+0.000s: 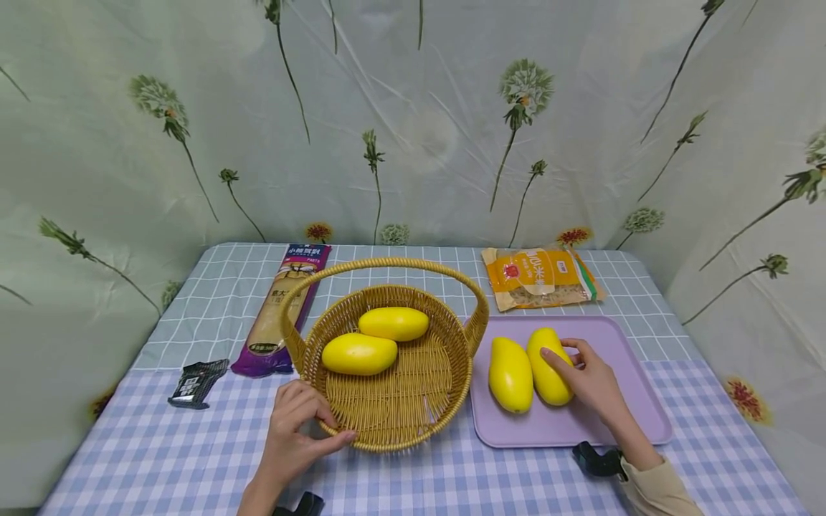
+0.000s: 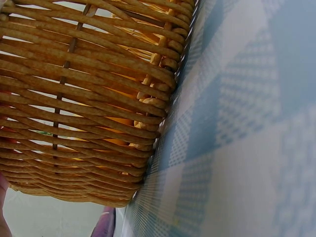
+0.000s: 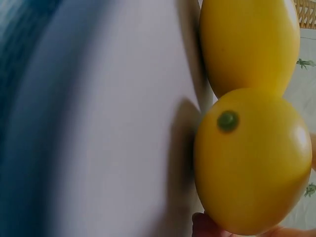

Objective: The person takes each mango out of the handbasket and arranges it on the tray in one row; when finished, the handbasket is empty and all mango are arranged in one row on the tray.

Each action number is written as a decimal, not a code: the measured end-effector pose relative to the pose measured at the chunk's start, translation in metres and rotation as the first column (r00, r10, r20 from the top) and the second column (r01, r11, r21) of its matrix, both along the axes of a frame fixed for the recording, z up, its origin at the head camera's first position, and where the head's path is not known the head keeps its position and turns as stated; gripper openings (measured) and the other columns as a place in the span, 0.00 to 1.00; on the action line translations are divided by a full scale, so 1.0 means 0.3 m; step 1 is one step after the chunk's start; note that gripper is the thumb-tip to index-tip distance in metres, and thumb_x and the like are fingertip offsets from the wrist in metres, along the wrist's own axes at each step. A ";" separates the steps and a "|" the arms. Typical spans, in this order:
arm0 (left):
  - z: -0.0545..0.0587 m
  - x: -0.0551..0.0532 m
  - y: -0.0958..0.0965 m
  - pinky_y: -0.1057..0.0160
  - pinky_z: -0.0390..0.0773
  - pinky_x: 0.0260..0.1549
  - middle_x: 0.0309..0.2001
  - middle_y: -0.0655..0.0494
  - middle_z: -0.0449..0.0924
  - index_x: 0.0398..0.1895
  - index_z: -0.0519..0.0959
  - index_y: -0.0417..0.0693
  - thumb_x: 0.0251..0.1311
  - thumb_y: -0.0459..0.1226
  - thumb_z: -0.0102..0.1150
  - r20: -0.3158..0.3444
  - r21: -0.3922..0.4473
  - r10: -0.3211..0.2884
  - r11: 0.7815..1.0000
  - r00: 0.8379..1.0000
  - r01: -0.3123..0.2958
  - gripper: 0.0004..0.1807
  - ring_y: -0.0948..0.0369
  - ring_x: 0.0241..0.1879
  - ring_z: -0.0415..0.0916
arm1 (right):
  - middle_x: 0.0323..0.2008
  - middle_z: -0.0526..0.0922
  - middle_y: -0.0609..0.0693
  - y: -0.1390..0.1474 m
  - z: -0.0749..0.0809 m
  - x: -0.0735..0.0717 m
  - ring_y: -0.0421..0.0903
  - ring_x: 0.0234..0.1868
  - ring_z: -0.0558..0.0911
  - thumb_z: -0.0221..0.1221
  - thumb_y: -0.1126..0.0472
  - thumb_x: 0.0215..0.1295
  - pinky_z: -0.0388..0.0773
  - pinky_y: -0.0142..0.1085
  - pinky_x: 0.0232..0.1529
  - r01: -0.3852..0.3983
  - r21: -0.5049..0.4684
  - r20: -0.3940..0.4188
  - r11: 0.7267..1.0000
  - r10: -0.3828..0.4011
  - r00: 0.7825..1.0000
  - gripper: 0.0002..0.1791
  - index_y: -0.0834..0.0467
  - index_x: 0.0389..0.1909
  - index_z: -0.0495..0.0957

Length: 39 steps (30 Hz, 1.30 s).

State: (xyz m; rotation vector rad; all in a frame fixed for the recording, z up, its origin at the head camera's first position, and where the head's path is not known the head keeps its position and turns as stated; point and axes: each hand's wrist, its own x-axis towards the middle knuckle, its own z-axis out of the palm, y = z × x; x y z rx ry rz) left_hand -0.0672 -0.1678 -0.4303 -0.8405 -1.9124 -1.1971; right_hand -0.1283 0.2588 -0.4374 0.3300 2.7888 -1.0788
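My left hand grips the near-left rim of a round wicker basket with a tall arched handle. Two yellow mangoes lie inside it, toward the back left. In the left wrist view the woven basket wall fills much of the picture. Over on the lilac tray, my right hand holds the right-hand mango between thumb and fingers. Another mango lies just left of it. The right wrist view shows the held mango's green stem end close up.
A purple pasta packet lies behind and left of the basket, with a small black wrapper nearer the left edge. An orange grain bag rests behind the tray. A floral curtain hangs behind the checked tablecloth.
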 end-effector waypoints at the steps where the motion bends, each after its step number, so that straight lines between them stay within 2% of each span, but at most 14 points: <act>1: 0.000 0.000 0.000 0.63 0.57 0.45 0.20 0.62 0.71 0.16 0.72 0.51 0.49 0.50 0.70 0.000 -0.001 0.001 1.000 1.000 -0.001 0.20 0.62 0.27 0.64 | 0.47 0.71 0.66 -0.001 0.001 0.000 0.58 0.44 0.70 0.52 0.32 0.61 0.67 0.45 0.38 -0.004 -0.003 0.002 1.000 0.004 1.000 0.44 0.63 0.64 0.61; 6: 0.001 0.001 0.000 0.63 0.57 0.44 0.20 0.62 0.71 0.16 0.72 0.51 0.49 0.50 0.70 0.000 -0.004 0.004 1.000 1.000 -0.004 0.20 0.62 0.27 0.64 | 0.48 0.71 0.67 -0.004 0.004 -0.001 0.58 0.45 0.70 0.51 0.32 0.62 0.68 0.47 0.40 -0.017 0.000 0.014 1.000 0.017 1.000 0.44 0.65 0.63 0.61; 14: 0.003 0.004 0.000 0.63 0.56 0.44 0.20 0.62 0.71 0.16 0.72 0.51 0.49 0.50 0.71 0.005 -0.006 0.010 1.000 1.000 -0.010 0.20 0.62 0.27 0.64 | 0.45 0.72 0.66 -0.005 0.010 0.002 0.57 0.41 0.72 0.48 0.33 0.65 0.68 0.42 0.35 -0.056 0.037 0.019 0.998 0.055 0.998 0.43 0.68 0.62 0.62; 20: 0.005 0.002 0.001 0.63 0.56 0.44 0.20 0.62 0.71 0.16 0.72 0.51 0.49 0.50 0.71 0.006 -0.006 0.005 1.000 1.000 -0.005 0.20 0.62 0.27 0.64 | 0.46 0.71 0.68 0.000 0.018 0.003 0.59 0.42 0.72 0.43 0.33 0.67 0.70 0.46 0.38 -0.073 0.060 0.034 0.996 0.071 0.997 0.44 0.68 0.64 0.60; 24: 0.002 0.002 0.001 0.63 0.56 0.45 0.20 0.62 0.71 0.16 0.72 0.51 0.49 0.50 0.71 0.006 -0.003 0.002 1.000 1.000 -0.002 0.20 0.62 0.27 0.64 | 0.46 0.71 0.66 -0.002 0.023 0.010 0.58 0.42 0.72 0.43 0.34 0.67 0.69 0.45 0.37 -0.051 0.090 -0.028 0.995 0.054 0.998 0.42 0.68 0.63 0.61; 27: 0.001 0.002 0.000 0.63 0.56 0.45 0.20 0.62 0.72 0.16 0.72 0.51 0.49 0.50 0.71 0.005 -0.003 0.003 1.000 1.000 -0.003 0.20 0.62 0.27 0.64 | 0.46 0.71 0.64 -0.012 0.028 0.018 0.57 0.43 0.71 0.46 0.36 0.68 0.69 0.46 0.37 -0.010 0.111 -0.159 0.994 0.028 0.987 0.39 0.67 0.61 0.65; 29: 0.001 0.003 0.000 0.63 0.56 0.45 0.20 0.62 0.72 0.16 0.72 0.51 0.49 0.50 0.71 0.005 -0.004 0.004 1.000 1.000 -0.004 0.20 0.62 0.27 0.64 | 0.46 0.70 0.62 -0.028 0.033 0.026 0.55 0.43 0.70 0.49 0.40 0.68 0.68 0.47 0.36 0.016 0.121 -0.274 0.992 0.018 0.961 0.34 0.65 0.59 0.69; 31: 0.000 0.003 -0.001 0.63 0.56 0.45 0.20 0.62 0.72 0.16 0.72 0.51 0.48 0.50 0.71 0.006 -0.004 0.004 1.000 1.000 -0.004 0.20 0.62 0.27 0.64 | 0.45 0.71 0.61 -0.046 0.038 0.030 0.55 0.43 0.70 0.54 0.46 0.68 0.67 0.48 0.37 0.011 0.113 -0.416 0.994 0.037 0.909 0.27 0.64 0.55 0.73; 33: -0.001 0.003 -0.002 0.63 0.57 0.45 0.20 0.62 0.72 0.16 0.72 0.51 0.48 0.50 0.71 0.007 -0.004 0.004 1.000 1.000 -0.004 0.20 0.62 0.27 0.64 | 0.43 0.73 0.59 -0.069 0.047 0.034 0.54 0.42 0.70 0.59 0.54 0.66 0.66 0.46 0.38 -0.020 0.103 -0.547 0.995 0.073 0.834 0.19 0.64 0.50 0.76; 36: -0.003 0.002 -0.003 0.63 0.56 0.45 0.20 0.62 0.72 0.16 0.72 0.51 0.48 0.50 0.72 0.012 -0.002 0.003 1.000 1.000 -0.003 0.20 0.62 0.27 0.64 | 0.40 0.77 0.56 -0.106 0.066 0.036 0.52 0.41 0.72 0.64 0.65 0.59 0.65 0.41 0.39 -0.124 0.094 -0.693 0.988 0.154 0.704 0.13 0.64 0.44 0.80; 38: -0.004 0.001 -0.003 0.63 0.56 0.45 0.20 0.62 0.72 0.16 0.72 0.51 0.48 0.49 0.72 0.015 -0.001 0.002 1.000 1.000 -0.002 0.20 0.62 0.27 0.64 | 0.38 0.79 0.54 -0.136 0.084 0.039 0.49 0.40 0.73 0.65 0.69 0.55 0.66 0.36 0.40 -0.198 0.091 -0.746 0.976 0.199 0.636 0.12 0.63 0.42 0.80; 39: -0.004 0.000 -0.003 0.63 0.56 0.45 0.20 0.62 0.72 0.16 0.72 0.51 0.47 0.50 0.72 0.017 -0.001 0.002 1.000 1.000 -0.002 0.20 0.62 0.27 0.64 | 0.38 0.79 0.52 -0.152 0.093 0.041 0.48 0.40 0.73 0.66 0.70 0.54 0.67 0.35 0.40 -0.237 0.088 -0.760 0.968 0.219 0.611 0.12 0.63 0.41 0.81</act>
